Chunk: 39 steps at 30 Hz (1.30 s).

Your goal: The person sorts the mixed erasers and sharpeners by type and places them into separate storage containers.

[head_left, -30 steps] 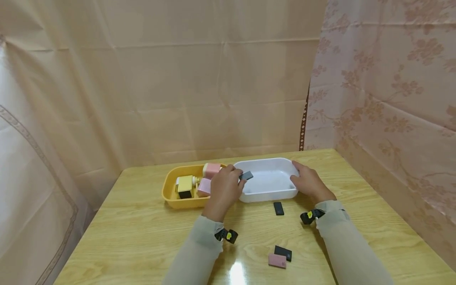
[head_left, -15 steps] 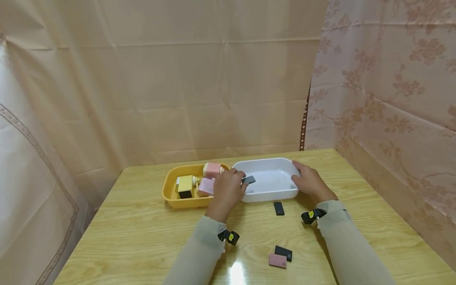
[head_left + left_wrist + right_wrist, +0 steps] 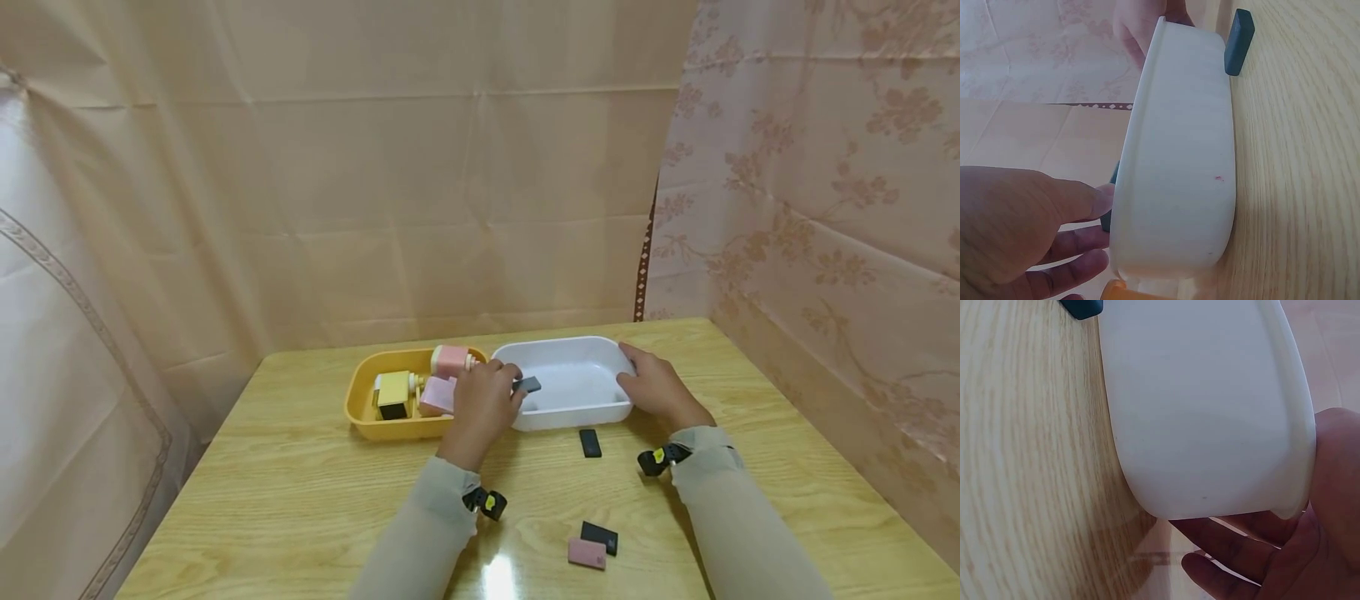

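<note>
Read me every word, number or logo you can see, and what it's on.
No text is readable.
Pink block: tiny corner mark, too small to read.
Dark block next to it: faint mark, too small to read.
White tray: small reddish spot, no lettering.

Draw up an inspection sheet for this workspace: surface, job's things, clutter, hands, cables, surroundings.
Surface: wood-grain table, bright glare near the front.
Job's things: grey block at the white tray's left end; whether they touch cannot be told.
Clutter: loose black block in front of the white tray; nearer, a pink block against a second black block; yellow tray at left holding yellow, pink and lilac items.
Hands: left hand pinches the grey block; right hand grips the white tray's right end.
Cables: nothing seen.
Surroundings: beige curtain behind, flowered fabric at right.
</note>
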Each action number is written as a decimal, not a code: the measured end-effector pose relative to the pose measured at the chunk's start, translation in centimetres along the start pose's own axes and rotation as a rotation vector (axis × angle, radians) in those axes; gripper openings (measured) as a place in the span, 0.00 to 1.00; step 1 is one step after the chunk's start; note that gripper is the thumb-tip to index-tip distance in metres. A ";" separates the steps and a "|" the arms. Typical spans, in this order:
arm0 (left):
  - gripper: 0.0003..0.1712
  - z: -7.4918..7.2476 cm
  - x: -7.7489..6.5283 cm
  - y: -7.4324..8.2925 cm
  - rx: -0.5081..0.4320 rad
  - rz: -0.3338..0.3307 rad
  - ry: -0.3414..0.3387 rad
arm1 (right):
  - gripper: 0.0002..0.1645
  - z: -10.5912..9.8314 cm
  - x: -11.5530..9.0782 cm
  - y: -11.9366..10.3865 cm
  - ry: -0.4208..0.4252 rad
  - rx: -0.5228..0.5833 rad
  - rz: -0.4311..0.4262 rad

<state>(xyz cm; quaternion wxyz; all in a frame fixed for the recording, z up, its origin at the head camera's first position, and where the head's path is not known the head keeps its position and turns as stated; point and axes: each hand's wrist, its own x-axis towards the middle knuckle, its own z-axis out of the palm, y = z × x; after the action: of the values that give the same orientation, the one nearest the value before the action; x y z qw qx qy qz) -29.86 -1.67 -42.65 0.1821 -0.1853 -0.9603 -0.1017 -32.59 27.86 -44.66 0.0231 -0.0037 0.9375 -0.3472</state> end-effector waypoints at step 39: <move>0.14 0.2 0.0 -0.2 -0.038 -0.021 -0.019 | 0.41 0.1 -0.1 0.1 0.013 0.003 -0.024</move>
<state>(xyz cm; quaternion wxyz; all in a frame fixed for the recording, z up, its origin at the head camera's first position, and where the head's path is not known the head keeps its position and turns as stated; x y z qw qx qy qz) -30.04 -1.83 -42.83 0.1683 -0.1796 -0.9618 -0.1200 -32.52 27.89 -44.83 0.0130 -0.0125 0.9371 -0.3486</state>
